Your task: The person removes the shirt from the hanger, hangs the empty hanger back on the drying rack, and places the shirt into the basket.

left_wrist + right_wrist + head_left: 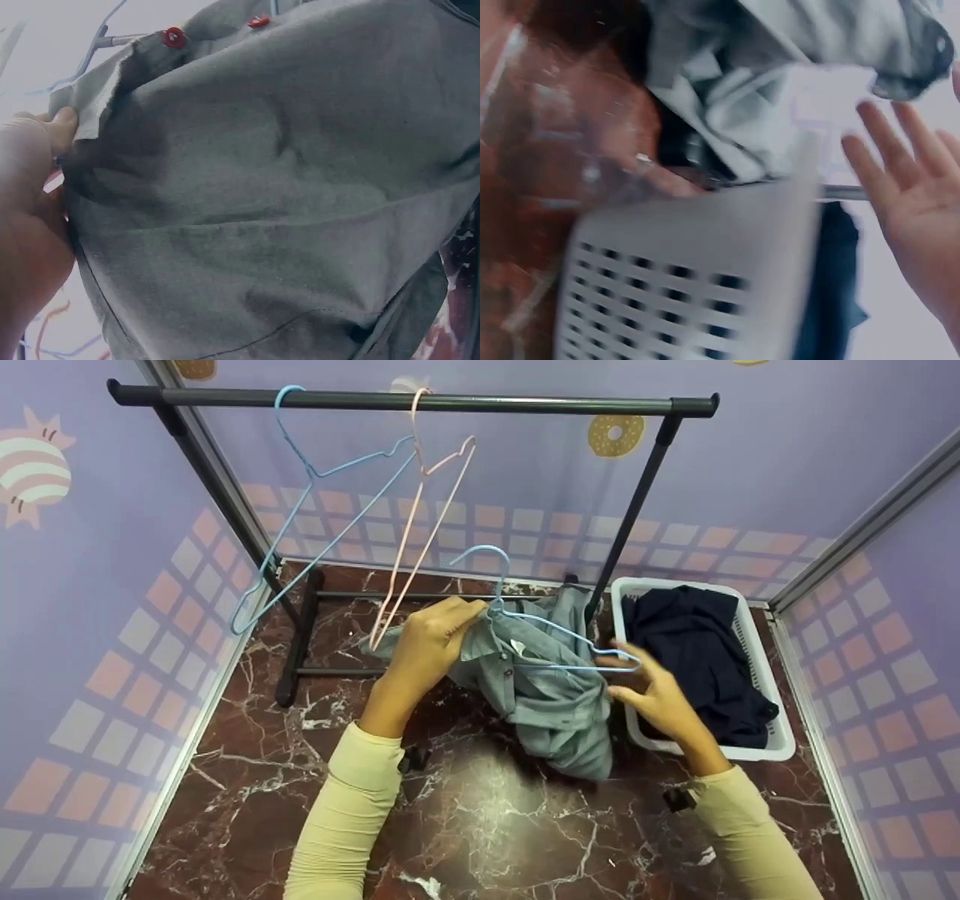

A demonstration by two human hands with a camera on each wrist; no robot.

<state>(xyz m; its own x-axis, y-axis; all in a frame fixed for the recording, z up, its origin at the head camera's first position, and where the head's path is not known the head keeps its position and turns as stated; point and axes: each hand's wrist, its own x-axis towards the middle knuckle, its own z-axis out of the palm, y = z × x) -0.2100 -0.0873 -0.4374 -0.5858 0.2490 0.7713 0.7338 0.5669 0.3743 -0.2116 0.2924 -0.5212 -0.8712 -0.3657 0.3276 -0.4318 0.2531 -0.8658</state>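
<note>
My left hand [427,645] pinches a grey-green button shirt [559,727] by its collar, just left of the neck of a blue wire hanger [505,577]. The hanger's right arm lies outside the cloth, while its left side is covered by the shirt. In the left wrist view, the thumb presses on the collar [97,97], and red buttons [174,37] show beside it. My right hand [660,697] is at the hanger's right end with its fingers spread. The right wrist view shows those fingers [889,150] straight, holding nothing, close to the shirt's hanging cloth.
A black clothes rack [525,405] stands ahead, with another blue hanger [288,514] and a pink hanger [409,529] on its bar. On the right, a white basket [780,735] holds dark navy cloth [690,652]. Patterned walls enclose the marbled floor [495,825].
</note>
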